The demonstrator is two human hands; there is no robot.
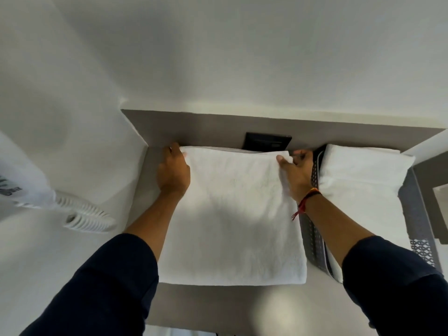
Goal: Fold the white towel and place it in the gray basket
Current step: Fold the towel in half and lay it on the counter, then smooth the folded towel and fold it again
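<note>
Gripping the far corners of the white towel (232, 214), a person works through the folding stage at a gray table (218, 304) set against a pale wall. The left hand (173, 172) curls over the towel's far-left corner, its fingertips hidden past the edge, so whether they pinch the cloth cannot be told; the right hand (294, 174) pinches the far-right corner between thumb and fingers. The towel lies flat on the table as a near-square panel, already doubled by the look of its thick near edge, its slightly longer axis running away from the wearer toward the wall, its far edge just short of a black wall plate (266, 140). Immediately right of the towel stands the gray basket (314, 229), perforated wall touching or nearly touching the cloth, with other folded white towels (361, 180) already inside. The likely next move is bringing the far edge back toward the near one, keeping both corners level, before lifting the bundle rightward over the basket wall.
</note>
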